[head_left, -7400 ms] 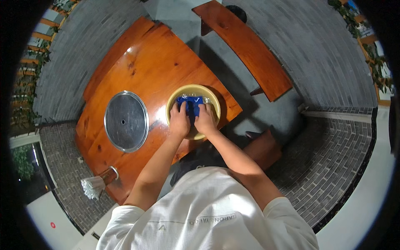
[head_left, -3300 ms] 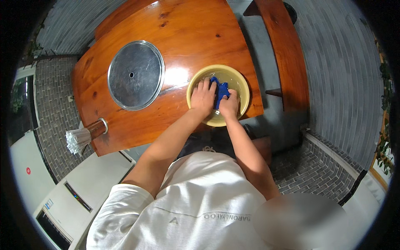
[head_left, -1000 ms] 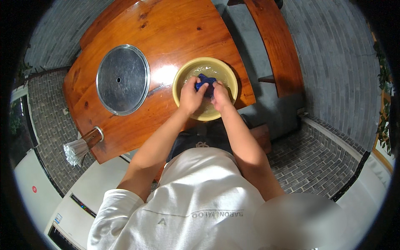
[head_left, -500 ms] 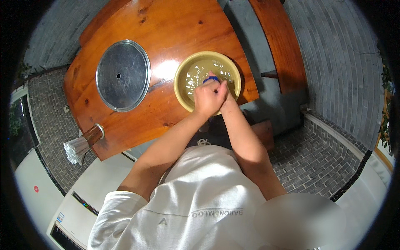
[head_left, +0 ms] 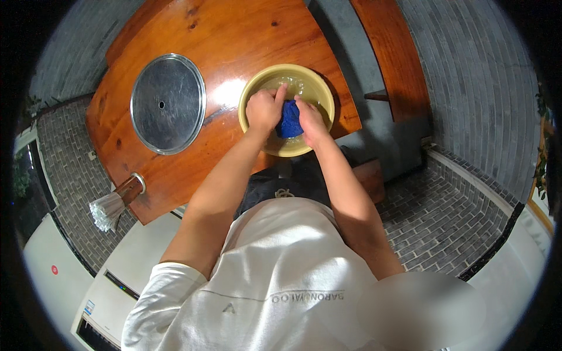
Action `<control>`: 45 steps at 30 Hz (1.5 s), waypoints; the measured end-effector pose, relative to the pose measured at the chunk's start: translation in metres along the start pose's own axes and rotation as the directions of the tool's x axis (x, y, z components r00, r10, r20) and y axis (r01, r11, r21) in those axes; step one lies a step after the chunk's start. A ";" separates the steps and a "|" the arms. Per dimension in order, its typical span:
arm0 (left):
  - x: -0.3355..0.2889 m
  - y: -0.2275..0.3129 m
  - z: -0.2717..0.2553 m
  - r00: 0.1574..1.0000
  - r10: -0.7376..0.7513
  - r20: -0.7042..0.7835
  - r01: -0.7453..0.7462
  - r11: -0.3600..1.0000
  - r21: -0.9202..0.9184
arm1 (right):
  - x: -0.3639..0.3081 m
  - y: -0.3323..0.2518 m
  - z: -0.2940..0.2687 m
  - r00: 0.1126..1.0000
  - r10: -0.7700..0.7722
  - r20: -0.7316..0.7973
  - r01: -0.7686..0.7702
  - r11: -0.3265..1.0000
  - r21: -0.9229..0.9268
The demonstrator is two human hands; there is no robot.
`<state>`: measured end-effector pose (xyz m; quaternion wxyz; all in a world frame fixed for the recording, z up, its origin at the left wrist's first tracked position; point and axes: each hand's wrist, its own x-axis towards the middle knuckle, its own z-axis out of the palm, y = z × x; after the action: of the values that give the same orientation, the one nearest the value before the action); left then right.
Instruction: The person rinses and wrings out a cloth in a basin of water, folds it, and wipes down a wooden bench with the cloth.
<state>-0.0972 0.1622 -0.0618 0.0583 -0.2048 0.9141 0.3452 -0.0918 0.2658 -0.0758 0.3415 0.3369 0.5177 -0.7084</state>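
Observation:
A blue cloth (head_left: 289,121) is spread between my two hands inside a yellow basin (head_left: 244,111) of water. My left hand (head_left: 266,110) grips the cloth's left side, its fingers curled and the thumb along the top. On the other side my right hand (head_left: 311,121) holds the right edge, fingers partly hidden behind the cloth. The cloth hangs at or just above the water; I cannot tell whether its lower part is in it.
The basin stands near the right edge of a glossy wooden table (head_left: 234,35). Left of it lies a round metal lid (head_left: 167,105) with a small central hole. A holder of clear-wrapped sticks (head_left: 107,212) sits at the near left corner. A wooden bench (head_left: 398,64) is at the right.
My hands were clasped together with the cloth bunched between them. Now they have moved apart, and the blue cloth is opened out between them.

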 end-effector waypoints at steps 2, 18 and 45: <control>-0.003 -0.006 -0.005 0.993 0.037 0.114 -0.042 0.998 0.045 | 0.003 0.001 -0.005 0.999 -0.015 -0.033 0.013 0.999 -0.045; -0.011 -0.026 0.000 0.983 0.113 0.146 -0.052 0.930 -0.364 | -0.008 -0.005 -0.013 0.845 -0.532 0.044 0.375 0.532 -0.760; -0.012 0.012 0.014 0.997 0.053 -0.061 -0.062 0.985 -0.160 | -0.004 -0.018 0.008 0.992 -0.124 0.036 0.128 0.978 -0.162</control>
<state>-0.0916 0.1833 -0.0624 0.0056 -0.1919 0.8900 0.4136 -0.1058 0.2631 -0.0610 0.3292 0.2651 0.5900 -0.6879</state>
